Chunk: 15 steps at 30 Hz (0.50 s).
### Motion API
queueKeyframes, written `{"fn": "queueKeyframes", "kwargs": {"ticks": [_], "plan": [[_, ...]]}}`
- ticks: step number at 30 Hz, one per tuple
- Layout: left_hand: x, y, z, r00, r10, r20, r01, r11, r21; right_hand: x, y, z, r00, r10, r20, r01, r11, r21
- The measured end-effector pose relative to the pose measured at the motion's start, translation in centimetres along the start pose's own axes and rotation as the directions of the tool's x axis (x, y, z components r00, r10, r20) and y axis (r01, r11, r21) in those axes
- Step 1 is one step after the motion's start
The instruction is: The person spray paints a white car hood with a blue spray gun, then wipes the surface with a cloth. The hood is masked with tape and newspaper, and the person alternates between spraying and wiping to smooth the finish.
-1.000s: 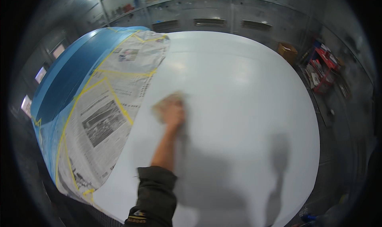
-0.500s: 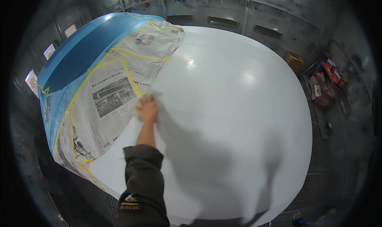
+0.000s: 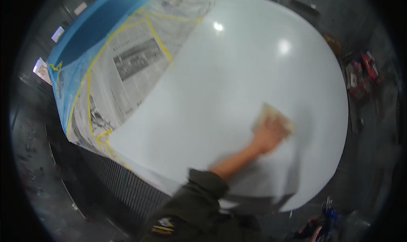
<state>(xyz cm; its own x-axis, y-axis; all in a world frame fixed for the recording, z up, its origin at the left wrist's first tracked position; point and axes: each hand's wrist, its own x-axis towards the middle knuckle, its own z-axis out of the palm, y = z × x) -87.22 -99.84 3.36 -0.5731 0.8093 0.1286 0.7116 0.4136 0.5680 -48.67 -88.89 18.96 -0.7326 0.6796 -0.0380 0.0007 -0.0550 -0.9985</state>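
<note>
Around white panel (image 3: 246, 68), newspaper (image 3: 127, 87), blue sheeting (image 3: 91, 40), red rack (image 3: 370, 67)

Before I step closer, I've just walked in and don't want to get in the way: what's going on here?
A person's left hand has a pale yellowish cloth beneath it on a large, curved white panel, toward its right side. At the lower right edge, what looks like the right hand is beside a blue object, too dark to make out. On the left, newspaper and yellow tape border the panel, with a blue covering beyond.
</note>
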Motion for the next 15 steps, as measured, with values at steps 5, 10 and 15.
{"fn": "queueKeyframes", "kwargs": {"ticks": [5,10,15], "plan": [[-18.6,-23.7,-11.3,0.863,-0.207,-0.461,0.466,0.679,0.567,-1.0,1.9,-5.1,0.995,0.038,0.094,-0.041,0.999,0.03],[-29.0,-24.1,-16.3,0.562,-0.582,-0.588,0.82,0.488,0.301,-0.5,1.6,-5.3,0.997,0.004,0.072,-0.004,1.0,-0.007],[-15.6,-11.8,-5.3,0.802,-0.299,-0.518,0.51,0.793,0.333,-1.0,1.8,-5.9,0.996,0.049,0.075,-0.049,0.999,-0.003]]}}
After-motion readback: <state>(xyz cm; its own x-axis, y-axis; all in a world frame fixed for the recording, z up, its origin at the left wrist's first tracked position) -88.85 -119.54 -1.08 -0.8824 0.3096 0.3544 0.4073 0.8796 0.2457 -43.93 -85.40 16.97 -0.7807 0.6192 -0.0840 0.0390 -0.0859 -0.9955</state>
